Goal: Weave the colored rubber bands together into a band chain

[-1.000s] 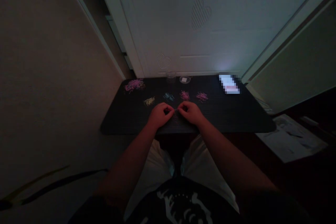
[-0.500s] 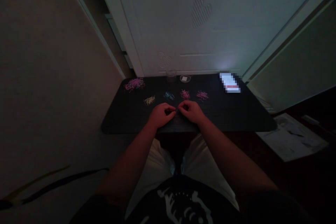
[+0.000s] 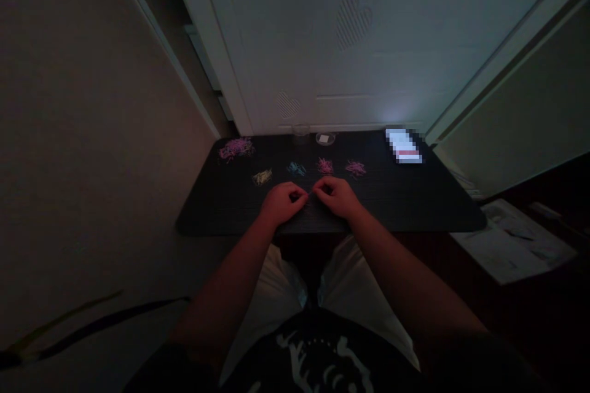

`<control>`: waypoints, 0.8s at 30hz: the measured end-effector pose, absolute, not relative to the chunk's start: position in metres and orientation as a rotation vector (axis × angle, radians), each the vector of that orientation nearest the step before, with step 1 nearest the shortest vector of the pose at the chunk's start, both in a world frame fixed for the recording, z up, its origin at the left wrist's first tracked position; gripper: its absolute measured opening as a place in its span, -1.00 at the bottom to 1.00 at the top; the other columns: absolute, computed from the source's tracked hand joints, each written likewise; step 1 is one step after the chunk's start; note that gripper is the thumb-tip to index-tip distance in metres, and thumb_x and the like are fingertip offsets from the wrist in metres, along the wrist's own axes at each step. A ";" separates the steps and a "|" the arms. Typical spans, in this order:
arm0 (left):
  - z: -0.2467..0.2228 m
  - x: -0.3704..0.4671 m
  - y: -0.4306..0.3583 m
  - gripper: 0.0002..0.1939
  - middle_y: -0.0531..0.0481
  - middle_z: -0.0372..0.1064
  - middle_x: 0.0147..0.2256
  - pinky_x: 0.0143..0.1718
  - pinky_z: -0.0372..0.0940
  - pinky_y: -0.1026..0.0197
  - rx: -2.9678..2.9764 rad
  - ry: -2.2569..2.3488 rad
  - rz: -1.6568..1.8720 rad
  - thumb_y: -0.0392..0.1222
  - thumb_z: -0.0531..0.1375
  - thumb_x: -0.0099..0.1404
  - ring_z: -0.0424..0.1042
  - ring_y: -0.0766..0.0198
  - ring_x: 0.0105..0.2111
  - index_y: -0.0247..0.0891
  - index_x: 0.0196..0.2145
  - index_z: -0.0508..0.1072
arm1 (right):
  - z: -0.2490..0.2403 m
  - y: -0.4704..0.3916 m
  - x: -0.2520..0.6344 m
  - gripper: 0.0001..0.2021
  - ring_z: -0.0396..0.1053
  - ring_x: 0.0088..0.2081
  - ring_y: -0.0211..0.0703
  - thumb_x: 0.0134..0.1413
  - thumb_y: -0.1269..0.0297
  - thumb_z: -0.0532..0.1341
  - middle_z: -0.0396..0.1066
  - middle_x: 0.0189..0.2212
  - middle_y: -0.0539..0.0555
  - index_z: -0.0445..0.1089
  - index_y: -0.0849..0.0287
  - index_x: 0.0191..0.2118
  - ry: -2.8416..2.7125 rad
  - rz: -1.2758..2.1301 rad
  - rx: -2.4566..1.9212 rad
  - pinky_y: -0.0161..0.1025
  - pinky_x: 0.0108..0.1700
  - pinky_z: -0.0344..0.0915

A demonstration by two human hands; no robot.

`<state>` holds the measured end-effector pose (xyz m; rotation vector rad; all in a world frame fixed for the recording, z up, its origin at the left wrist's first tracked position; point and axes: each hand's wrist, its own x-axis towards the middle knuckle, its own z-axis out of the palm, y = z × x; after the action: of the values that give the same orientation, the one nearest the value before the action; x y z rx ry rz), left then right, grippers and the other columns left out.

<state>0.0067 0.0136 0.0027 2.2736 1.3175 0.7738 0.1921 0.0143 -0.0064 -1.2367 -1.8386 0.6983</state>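
Both hands are low over the front middle of the dark table, fingertips almost meeting. My left hand is closed in a pinch, thumb against forefinger. Opposite it, my right hand pinches the same way. A faint thin bit seems to show between the fingertips, too small and dim to name. Just beyond the hands lie small heaps of thin, stringy pieces: a yellowish heap, a blue heap, a pink heap and a purplish-pink heap.
A larger mixed-colour heap lies at the back left. A clear round container and a round lid with a white label stand along the back edge. A lit, blurred-out phone-like screen is at the back right; a white door rises behind.
The left fingertips have closed together more and shifted slightly, narrowing the gap within the pinch. My right hand and the heaps look nearly the same.
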 end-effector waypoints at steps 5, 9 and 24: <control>0.003 0.006 0.013 -0.81 0.01 0.42 -0.40 -0.33 0.23 0.23 2.272 1.325 0.780 -0.13 0.13 0.20 0.37 0.29 -0.37 -0.24 -0.40 0.49 | -0.007 0.014 0.192 -0.88 0.28 -0.48 -0.28 -0.04 0.34 0.15 0.41 -0.49 0.03 0.41 0.24 -0.41 -1.832 0.698 -1.248 -0.33 -0.41 0.19; 0.003 0.006 0.013 -0.80 0.01 0.42 -0.40 -0.33 0.23 0.24 2.261 1.307 0.780 -0.12 0.12 0.21 0.37 0.29 -0.37 -0.24 -0.40 0.49 | -0.007 0.014 0.191 -0.90 0.27 -0.49 -0.29 -0.04 0.36 0.14 0.39 -0.50 0.01 0.40 0.22 -0.41 -1.841 0.685 -1.259 -0.34 -0.42 0.18; 0.004 0.007 0.013 -0.85 0.02 0.37 -0.41 -0.32 0.23 0.24 2.287 1.268 0.797 -0.19 0.11 0.20 0.34 0.29 -0.35 -0.25 -0.44 0.43 | -0.007 0.016 0.190 -0.93 0.23 -0.46 -0.28 -0.03 0.39 0.10 0.31 -0.52 -0.03 0.30 0.19 -0.45 -1.953 0.673 -1.267 -0.34 -0.41 0.12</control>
<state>0.0067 0.0134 0.0039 2.2872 1.2682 0.7973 0.1902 0.0156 -0.0071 -1.2673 -1.9527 0.6733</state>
